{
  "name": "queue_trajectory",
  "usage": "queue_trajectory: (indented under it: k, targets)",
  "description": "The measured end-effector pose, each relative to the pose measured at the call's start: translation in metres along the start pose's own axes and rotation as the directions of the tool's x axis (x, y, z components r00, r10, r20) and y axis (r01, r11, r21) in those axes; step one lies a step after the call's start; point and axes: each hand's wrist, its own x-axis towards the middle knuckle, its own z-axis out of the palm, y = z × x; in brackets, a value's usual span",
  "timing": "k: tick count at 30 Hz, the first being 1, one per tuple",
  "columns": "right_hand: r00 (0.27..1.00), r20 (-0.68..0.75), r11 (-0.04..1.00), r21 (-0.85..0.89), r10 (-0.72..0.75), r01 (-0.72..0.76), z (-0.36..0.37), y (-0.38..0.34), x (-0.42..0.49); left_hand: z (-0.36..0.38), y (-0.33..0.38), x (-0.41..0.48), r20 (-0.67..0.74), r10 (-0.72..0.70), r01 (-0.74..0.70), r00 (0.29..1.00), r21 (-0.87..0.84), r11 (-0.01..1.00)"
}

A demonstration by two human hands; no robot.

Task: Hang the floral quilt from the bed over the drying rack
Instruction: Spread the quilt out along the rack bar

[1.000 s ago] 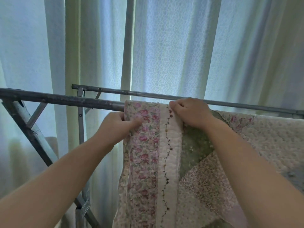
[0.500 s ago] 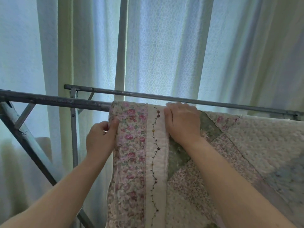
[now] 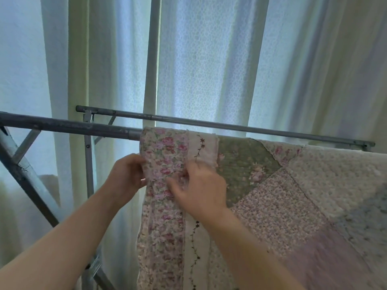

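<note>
The floral quilt [image 3: 272, 195], a patchwork of pink roses, green and lilac, hangs over the near bar of the grey metal drying rack [image 3: 69, 126] and falls toward me. My left hand [image 3: 127, 174] grips the quilt's left edge a little below the bar, fingers curled behind the cloth. My right hand [image 3: 201, 191] rests on the front of the rose border beside it, fingers spread and slightly blurred; whether they pinch the fabric is unclear.
The rack's far bar [image 3: 230, 126] runs behind the quilt. Slanted rack legs [image 3: 27, 178] stand at the left. White lace curtains [image 3: 209, 59] and a window post hang close behind the rack.
Both hands have slid down from the top of the bar to the quilt's left border. The left hand now holds the edge lower; the right has moved left and down.
</note>
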Motion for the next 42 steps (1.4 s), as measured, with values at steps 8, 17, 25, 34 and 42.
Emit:
queue_trajectory:
  k: [8,17,25,34,42]
  targets:
    - [0.971,0.152,0.964,-0.225,0.182,-0.145,0.030,-0.036,0.010,-0.036,0.009,0.007,0.157,-0.211,0.147,0.965,0.344,0.927]
    - [0.954,0.208,0.975,-0.090,0.216,-0.201,0.043,-0.064,0.014,-0.061,0.006,0.016,0.262,-0.198,-0.030,0.945,0.669,0.742]
    - [0.969,0.126,0.969,0.100,0.211,-0.224,0.056,-0.091,0.018,-0.052,-0.015,0.017,0.291,-0.173,-0.024,0.941,0.568,0.823]
    - [0.955,0.118,0.933,-0.273,0.273,-0.233,0.074,-0.070,-0.019,-0.062,-0.021,0.033,0.310,-0.290,0.083,0.905,0.542,0.836]
    - [0.946,0.134,0.920,-0.306,0.296,-0.244,0.084,-0.079,-0.018,-0.065,-0.016,0.042,0.341,-0.445,0.030,0.828,0.766,0.642]
